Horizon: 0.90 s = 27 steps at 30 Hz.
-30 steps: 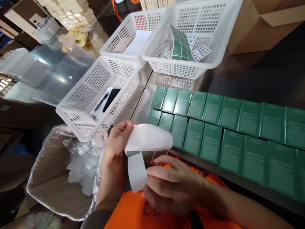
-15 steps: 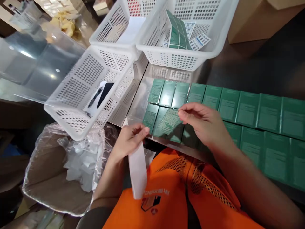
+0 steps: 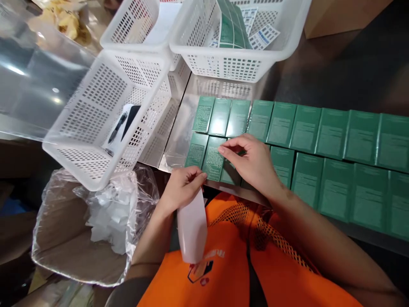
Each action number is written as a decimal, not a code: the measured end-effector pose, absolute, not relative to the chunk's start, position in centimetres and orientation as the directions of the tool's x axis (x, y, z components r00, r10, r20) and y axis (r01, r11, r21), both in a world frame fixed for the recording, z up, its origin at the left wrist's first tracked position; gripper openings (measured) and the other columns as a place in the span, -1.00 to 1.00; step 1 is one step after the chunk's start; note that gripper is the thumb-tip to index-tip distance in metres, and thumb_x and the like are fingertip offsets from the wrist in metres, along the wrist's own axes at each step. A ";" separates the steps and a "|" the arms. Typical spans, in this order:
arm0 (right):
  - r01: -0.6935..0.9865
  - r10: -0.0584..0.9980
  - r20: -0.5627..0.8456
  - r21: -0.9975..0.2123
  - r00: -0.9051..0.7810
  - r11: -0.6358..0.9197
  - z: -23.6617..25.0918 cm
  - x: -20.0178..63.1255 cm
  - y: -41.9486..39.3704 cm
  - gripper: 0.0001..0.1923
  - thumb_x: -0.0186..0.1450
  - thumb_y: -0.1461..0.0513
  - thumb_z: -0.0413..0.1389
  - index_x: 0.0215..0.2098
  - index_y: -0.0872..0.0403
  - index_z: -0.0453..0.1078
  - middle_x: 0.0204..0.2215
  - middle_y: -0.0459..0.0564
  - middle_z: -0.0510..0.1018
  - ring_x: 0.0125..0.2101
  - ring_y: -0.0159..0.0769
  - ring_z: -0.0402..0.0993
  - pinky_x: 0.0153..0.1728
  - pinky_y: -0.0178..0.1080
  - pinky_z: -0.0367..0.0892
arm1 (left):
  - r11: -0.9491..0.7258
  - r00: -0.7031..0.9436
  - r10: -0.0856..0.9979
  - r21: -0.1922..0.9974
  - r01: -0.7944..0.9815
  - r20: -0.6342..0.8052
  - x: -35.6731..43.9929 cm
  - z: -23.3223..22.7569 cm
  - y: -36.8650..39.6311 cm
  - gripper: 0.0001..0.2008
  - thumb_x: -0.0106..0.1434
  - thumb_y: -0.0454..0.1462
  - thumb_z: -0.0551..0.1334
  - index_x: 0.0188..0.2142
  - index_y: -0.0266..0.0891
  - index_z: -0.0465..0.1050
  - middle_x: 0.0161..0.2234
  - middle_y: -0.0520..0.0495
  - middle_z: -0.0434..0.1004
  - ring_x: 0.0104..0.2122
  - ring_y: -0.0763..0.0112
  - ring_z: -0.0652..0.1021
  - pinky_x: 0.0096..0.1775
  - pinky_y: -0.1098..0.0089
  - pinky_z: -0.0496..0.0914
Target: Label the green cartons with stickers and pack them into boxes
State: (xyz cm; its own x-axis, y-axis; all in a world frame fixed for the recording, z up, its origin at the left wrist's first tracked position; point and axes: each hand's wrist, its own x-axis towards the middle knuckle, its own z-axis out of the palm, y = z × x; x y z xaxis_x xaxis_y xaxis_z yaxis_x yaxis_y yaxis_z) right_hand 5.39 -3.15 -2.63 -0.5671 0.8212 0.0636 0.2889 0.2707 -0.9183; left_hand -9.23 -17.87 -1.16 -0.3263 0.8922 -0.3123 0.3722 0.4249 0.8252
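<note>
Two rows of green boxes (image 3: 308, 179) in shiny wrap lie on the metal table. My left hand (image 3: 183, 187) is closed at the table's front edge on a white paper strip (image 3: 192, 228), which hangs down in front of the orange vest. A see-through sticker with small pale print (image 3: 214, 158) lies over the second box from the left in the front row. My right hand (image 3: 247, 160) pinches that sticker near its upper right corner. The left thumb tip is at the sticker's lower left corner. Whether the sticker is fully flat I cannot tell.
White plastic baskets stand behind and left: one with green sticker sheets (image 3: 234, 27), one with a pen (image 3: 117, 128) and a dark flat item. A plastic-lined carton (image 3: 79, 264) with white scraps is at lower left. A cardboard box (image 3: 345, 17) stands at back right.
The sticker, slanted across the boxes before, now lies in line with the second front box. My right hand has moved left with it. The left hand has shifted slightly right with the strip.
</note>
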 end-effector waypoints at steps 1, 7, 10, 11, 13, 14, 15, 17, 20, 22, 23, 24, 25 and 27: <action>0.314 0.820 0.091 -0.895 -0.565 0.316 -2.8 5.3 -3.2 -0.91 0.27 0.19 0.28 -0.35 0.05 0.58 -0.38 -0.04 0.58 -0.40 -0.30 0.46 -0.35 -0.22 0.33 | 0.443 -0.336 0.884 0.813 0.378 -0.325 -9.3 -1.4 -17.9 -0.64 0.34 -0.13 0.20 -0.55 -0.21 0.39 -0.60 0.03 0.47 -0.55 0.45 0.42 -0.44 0.44 0.23; 0.433 0.812 0.122 -0.796 -0.570 0.423 -3.9 5.0 -3.5 -0.92 0.30 0.22 0.28 -0.36 0.05 0.58 -0.43 -0.06 0.51 -0.43 -0.30 0.40 -0.38 -0.23 0.27 | 0.515 -0.345 0.853 0.741 0.431 -0.392 -9.4 -2.1 -17.7 -0.65 0.32 -0.13 0.17 -0.56 -0.22 0.36 -0.64 0.08 0.36 -0.58 0.47 0.31 -0.47 0.43 0.16; 0.455 0.806 0.136 -0.766 -0.576 0.455 -4.3 5.0 -3.7 -0.90 0.33 0.21 0.26 -0.35 0.04 0.57 -0.41 -0.05 0.52 -0.39 -0.26 0.43 -0.35 -0.22 0.26 | 0.532 -0.352 0.844 0.721 0.445 -0.405 -9.4 -2.0 -17.3 -0.65 0.31 -0.14 0.16 -0.58 -0.21 0.32 -0.65 0.10 0.28 -0.57 0.47 0.28 -0.48 0.43 0.13; 0.460 0.804 0.143 -0.756 -0.577 0.465 -4.4 4.9 -3.7 -0.90 0.33 0.21 0.25 -0.34 0.03 0.57 -0.40 -0.05 0.53 -0.38 -0.25 0.44 -0.35 -0.21 0.25 | 0.535 -0.357 0.842 0.717 0.447 -0.406 -9.4 -2.0 -17.3 -0.65 0.30 -0.14 0.17 -0.59 -0.21 0.30 -0.65 0.11 0.24 -0.57 0.47 0.26 -0.48 0.42 0.12; 0.472 0.801 0.157 -0.737 -0.577 0.484 -4.5 4.9 -3.8 -0.89 0.34 0.20 0.25 -0.35 0.03 0.57 -0.39 -0.05 0.54 -0.38 -0.25 0.44 -0.35 -0.21 0.23 | 0.540 -0.364 0.838 0.712 0.448 -0.406 -9.4 -2.0 -17.2 -0.65 0.29 -0.16 0.17 -0.60 -0.20 0.25 -0.66 0.12 0.18 -0.57 0.48 0.23 -0.48 0.42 0.09; 0.480 0.800 0.161 -0.726 -0.578 0.492 -4.6 4.9 -3.9 -0.89 0.34 0.20 0.25 -0.35 0.03 0.57 -0.40 -0.05 0.54 -0.39 -0.25 0.45 -0.36 -0.21 0.23 | 0.542 -0.365 0.837 0.710 0.450 -0.407 -9.4 -1.9 -17.1 -0.65 0.28 -0.16 0.17 -0.61 -0.20 0.24 -0.66 0.13 0.16 -0.57 0.48 0.21 -0.48 0.42 0.09; 0.487 0.799 0.164 -0.717 -0.578 0.499 -4.7 4.9 -3.9 -0.88 0.35 0.20 0.25 -0.34 0.03 0.57 -0.40 -0.05 0.53 -0.38 -0.25 0.45 -0.36 -0.21 0.22 | 0.543 -0.365 0.837 0.707 0.453 -0.409 -9.4 -1.9 -17.1 -0.65 0.28 -0.17 0.16 -0.61 -0.20 0.23 -0.66 0.13 0.15 -0.57 0.48 0.21 -0.48 0.41 0.08; 0.497 0.798 0.169 -0.702 -0.579 0.510 -4.8 4.8 -4.0 -0.87 0.36 0.18 0.24 -0.33 0.03 0.58 -0.40 -0.05 0.53 -0.38 -0.24 0.45 -0.37 -0.21 0.21 | 0.540 -0.360 0.839 0.702 0.464 -0.408 -9.4 -1.9 -17.0 -0.65 0.28 -0.17 0.16 -0.62 -0.20 0.22 -0.66 0.13 0.14 -0.57 0.48 0.21 -0.47 0.41 0.08; 0.505 0.796 0.176 -0.689 -0.578 0.519 -4.9 4.8 -4.0 -0.86 0.37 0.18 0.22 -0.32 0.02 0.58 -0.39 -0.05 0.53 -0.37 -0.24 0.46 -0.36 -0.21 0.21 | 0.531 -0.355 0.846 0.690 0.492 -0.398 -9.4 -1.8 -16.8 -0.64 0.27 -0.18 0.15 -0.63 -0.19 0.19 -0.66 0.12 0.14 -0.57 0.47 0.22 -0.45 0.40 0.09; 0.515 0.794 0.172 -0.678 -0.583 0.525 -5.0 4.8 -4.0 -0.86 0.37 0.17 0.22 -0.32 0.03 0.59 -0.39 -0.04 0.53 -0.37 -0.23 0.46 -0.36 -0.21 0.22 | 0.529 -0.357 0.848 0.677 0.511 -0.392 -9.3 -1.7 -16.7 -0.63 0.26 -0.19 0.15 -0.64 -0.19 0.15 -0.66 0.12 0.14 -0.57 0.47 0.23 -0.44 0.39 0.09; 0.523 0.793 0.166 -0.670 -0.586 0.527 -4.9 4.8 -4.0 -0.85 0.37 0.17 0.22 -0.31 0.03 0.59 -0.39 -0.04 0.53 -0.37 -0.22 0.46 -0.36 -0.21 0.22 | 0.528 -0.359 0.848 0.670 0.522 -0.389 -9.2 -1.6 -16.6 -0.63 0.25 -0.20 0.15 -0.65 -0.19 0.14 -0.67 0.12 0.13 -0.57 0.47 0.23 -0.44 0.39 0.09; 0.533 0.792 0.159 -0.661 -0.589 0.529 -4.9 4.8 -4.1 -0.85 0.37 0.17 0.21 -0.31 0.03 0.59 -0.39 -0.03 0.53 -0.36 -0.22 0.46 -0.36 -0.20 0.22 | 0.527 -0.361 0.849 0.661 0.534 -0.386 -9.2 -1.5 -16.6 -0.63 0.25 -0.20 0.15 -0.65 -0.18 0.12 -0.67 0.12 0.12 -0.58 0.47 0.23 -0.44 0.39 0.09; 0.543 0.791 0.151 -0.650 -0.593 0.531 -4.8 4.8 -4.2 -0.84 0.38 0.16 0.20 -0.32 0.03 0.58 -0.38 -0.02 0.53 -0.36 -0.21 0.46 -0.36 -0.20 0.22 | 0.526 -0.360 0.850 0.650 0.549 -0.384 -9.1 -1.4 -16.4 -0.63 0.25 -0.20 0.15 -0.65 -0.18 0.12 -0.68 0.12 0.12 -0.58 0.47 0.23 -0.43 0.38 0.09; 0.558 0.788 0.138 -0.633 -0.600 0.537 -4.7 4.7 -4.4 -0.82 0.39 0.15 0.18 -0.33 0.04 0.56 -0.36 0.00 0.52 -0.36 -0.19 0.46 -0.37 -0.20 0.22 | 0.526 -0.357 0.851 0.615 0.587 -0.386 -9.0 -1.1 -16.2 -0.62 0.25 -0.21 0.15 -0.66 -0.18 0.12 -0.68 0.11 0.14 -0.58 0.45 0.24 -0.42 0.37 0.08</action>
